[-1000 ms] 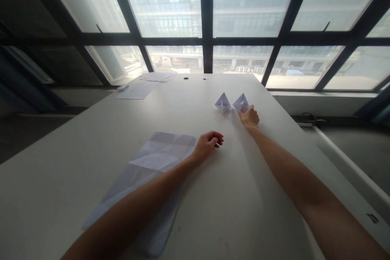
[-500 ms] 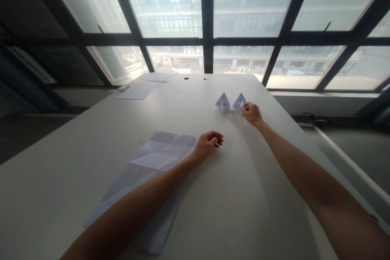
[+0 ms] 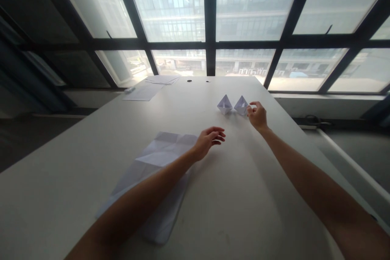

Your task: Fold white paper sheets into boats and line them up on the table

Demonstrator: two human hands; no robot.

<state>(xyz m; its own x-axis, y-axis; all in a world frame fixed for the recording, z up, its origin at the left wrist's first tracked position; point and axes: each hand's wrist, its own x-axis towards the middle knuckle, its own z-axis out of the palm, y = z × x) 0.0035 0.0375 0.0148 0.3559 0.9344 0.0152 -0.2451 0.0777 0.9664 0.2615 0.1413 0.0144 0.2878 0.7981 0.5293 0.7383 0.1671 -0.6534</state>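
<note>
Two folded white paper boats stand side by side toward the far right of the table. The left paper boat (image 3: 224, 107) is a little apart from both hands. Just right of the other paper boat (image 3: 240, 107) is my right hand (image 3: 257, 115), its thumb and forefinger parted and curved; whether a fingertip still touches the paper cannot be made out. My left hand (image 3: 209, 142) hovers over the table nearer to me, fingers loosely spread, holding nothing. Beneath my left forearm lies a large creased sheet of white paper (image 3: 161, 148), partly hidden by the arm.
Several flat white sheets (image 3: 140, 92) lie at the table's far left, with a small whitish object (image 3: 130, 89) beside them. The white table (image 3: 195, 105) reaches toward tall windows (image 3: 179, 8) in dark frames. Two small dark marks or holes show near its far edge.
My right hand has let go of the right paper boat and moved slightly right. The fingers of my left hand have uncurled and spread. The view has shifted slightly.
</note>
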